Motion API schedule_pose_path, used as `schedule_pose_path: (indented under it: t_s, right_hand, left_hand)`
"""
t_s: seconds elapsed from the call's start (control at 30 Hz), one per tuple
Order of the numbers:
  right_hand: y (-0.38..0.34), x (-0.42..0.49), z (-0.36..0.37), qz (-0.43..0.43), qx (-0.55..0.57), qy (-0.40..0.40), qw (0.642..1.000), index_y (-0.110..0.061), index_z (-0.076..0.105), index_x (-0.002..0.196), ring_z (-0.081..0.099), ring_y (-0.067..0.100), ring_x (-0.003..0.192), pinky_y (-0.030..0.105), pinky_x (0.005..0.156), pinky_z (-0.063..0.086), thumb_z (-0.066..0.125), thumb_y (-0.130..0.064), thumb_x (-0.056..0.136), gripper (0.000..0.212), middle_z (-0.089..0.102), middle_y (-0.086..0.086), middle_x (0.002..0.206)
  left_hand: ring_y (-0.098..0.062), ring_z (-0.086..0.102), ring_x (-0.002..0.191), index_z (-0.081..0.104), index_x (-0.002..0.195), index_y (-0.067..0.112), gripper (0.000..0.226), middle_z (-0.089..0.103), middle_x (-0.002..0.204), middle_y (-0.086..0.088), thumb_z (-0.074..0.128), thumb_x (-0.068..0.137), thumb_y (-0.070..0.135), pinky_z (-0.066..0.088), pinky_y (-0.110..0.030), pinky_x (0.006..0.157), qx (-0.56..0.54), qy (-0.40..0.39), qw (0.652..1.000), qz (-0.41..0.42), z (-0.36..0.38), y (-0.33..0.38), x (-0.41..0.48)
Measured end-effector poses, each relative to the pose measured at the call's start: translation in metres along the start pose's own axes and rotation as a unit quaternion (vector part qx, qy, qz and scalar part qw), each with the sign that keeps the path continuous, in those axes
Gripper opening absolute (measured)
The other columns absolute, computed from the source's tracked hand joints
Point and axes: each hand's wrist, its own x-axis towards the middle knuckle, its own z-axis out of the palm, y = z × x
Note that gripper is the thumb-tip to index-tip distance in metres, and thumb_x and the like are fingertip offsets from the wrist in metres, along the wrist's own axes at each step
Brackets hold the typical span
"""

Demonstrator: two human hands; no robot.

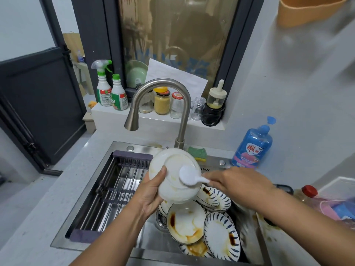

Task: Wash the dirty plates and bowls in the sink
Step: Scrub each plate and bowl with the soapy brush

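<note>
Fingers [163, 170] of left hand [151, 194] grip white bowl [172, 160]; right hand [236, 181] pinches brush [187, 176]; blue bottle [253, 144] possibly labelled 雕牌.

stained white bowl [173, 174] tilted, dirty plates [203, 227] stacked below

The left hand [153, 191] is bare; the left forearm [115, 233] is bare as well, uncovered all the way to the lower edge of the view; the thumbnail [163, 168] seems short and plain, though it shows too small to be sure; the right hand [236, 181] is also bare, its fingers softened by blur so their nails cannot be made out; the right forearm [299, 214] is uncovered skin right out to the frame's edge.
</note>
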Motion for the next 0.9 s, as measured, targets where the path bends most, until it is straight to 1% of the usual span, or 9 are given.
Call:
schedule_pose_path:
  t_s: [0.17,0.23,0.3,0.4,0.53,0.6,0.73,0.83,0.9]
  right_hand:
    - [-0.010,0.014,0.005,0.021,0.075,0.057,0.995,-0.062,0.034,0.141,0.066,0.024,0.101,0.043,0.078,0.057,0.030,-0.060,0.105,0.037,0.070,-0.006,0.113]
    - [-0.007,0.017,-0.006,0.050,0.124,0.083,0.988,-0.065,0.038,0.136,0.065,0.020,0.098,0.042,0.077,0.057,0.033,-0.060,0.104,0.033,0.070,-0.011,0.110]
    - [-0.008,0.016,-0.020,0.053,0.126,0.075,0.988,-0.065,0.041,0.133,0.064,0.019,0.102,0.040,0.078,0.055,0.035,-0.059,0.104,0.030,0.070,-0.013,0.112]
    - [-0.008,0.023,-0.037,0.045,0.123,0.043,0.990,-0.060,0.051,0.133,0.062,0.016,0.102,0.035,0.076,0.050,0.038,-0.056,0.105,0.031,0.069,-0.012,0.115]
    - [0.024,0.025,-0.041,0.087,0.200,0.009,0.976,-0.046,0.065,0.129,0.056,0.005,0.072,0.026,0.063,0.044,0.047,-0.046,0.105,0.030,0.063,-0.015,0.084]
    - [0.043,0.016,-0.031,0.119,0.231,-0.030,0.965,-0.045,0.067,0.123,0.052,0.007,0.057,0.023,0.053,0.041,0.049,-0.046,0.104,0.026,0.059,-0.010,0.072]
    - [0.048,0.006,-0.007,0.205,0.439,-0.031,0.874,-0.030,0.062,0.095,0.039,0.014,0.041,0.021,0.040,0.031,0.047,-0.049,0.104,0.026,0.058,0.007,0.063]
    - [0.033,0.014,-0.003,0.272,0.571,-0.040,0.773,-0.024,0.059,0.108,0.034,0.010,0.037,0.017,0.038,0.027,0.045,-0.069,0.096,0.048,0.072,0.013,0.071]
    - [0.025,0.023,-0.002,0.276,0.641,-0.074,0.712,-0.013,0.062,0.109,0.031,0.007,0.037,0.014,0.035,0.025,0.049,-0.074,0.090,0.065,0.075,0.018,0.079]
  left_hand:
    - [-0.039,0.065,0.120,0.050,0.144,0.008,0.078,0.065,0.132,-0.024,0.087,0.076,0.020,0.060,-0.048,0.087,0.053,-0.033,0.998,-0.017,0.005,-0.002,-0.010]
    - [-0.037,0.068,0.115,0.053,0.140,0.008,0.067,0.068,0.128,-0.023,0.082,0.079,0.014,0.061,-0.047,0.086,0.095,-0.057,0.994,-0.023,0.003,0.002,-0.011]
    - [-0.035,0.071,0.109,0.056,0.134,0.008,0.057,0.072,0.121,-0.020,0.077,0.081,0.006,0.061,-0.048,0.088,0.176,-0.064,0.982,-0.017,0.003,0.005,-0.010]
    - [-0.037,0.069,0.112,0.055,0.133,0.004,0.072,0.072,0.120,-0.019,0.089,0.070,0.010,0.057,-0.050,0.097,0.275,-0.091,0.957,-0.001,0.007,0.010,-0.011]
    - [-0.038,0.069,0.112,0.058,0.130,0.006,0.069,0.073,0.118,-0.018,0.087,0.067,0.009,0.057,-0.051,0.095,0.277,-0.089,0.957,0.018,0.003,0.017,-0.018]
    - [-0.038,0.070,0.111,0.060,0.129,0.009,0.064,0.074,0.117,-0.017,0.082,0.069,0.006,0.057,-0.054,0.096,0.256,-0.080,0.963,0.027,0.002,0.024,-0.022]
    - [-0.035,0.069,0.114,0.062,0.128,0.012,0.064,0.073,0.119,-0.013,0.085,0.069,0.008,0.057,-0.052,0.097,0.267,-0.106,0.956,0.061,0.013,0.038,-0.026]
    - [-0.021,0.072,0.101,0.067,0.123,0.014,0.052,0.076,0.108,-0.004,0.088,0.076,0.010,0.060,-0.034,0.083,0.409,-0.162,0.892,0.108,0.030,0.040,-0.031]
    - [-0.010,0.068,0.089,0.071,0.121,0.014,0.040,0.073,0.101,0.003,0.083,0.083,0.013,0.053,-0.026,0.076,0.500,-0.223,0.824,0.146,0.040,0.037,-0.031]
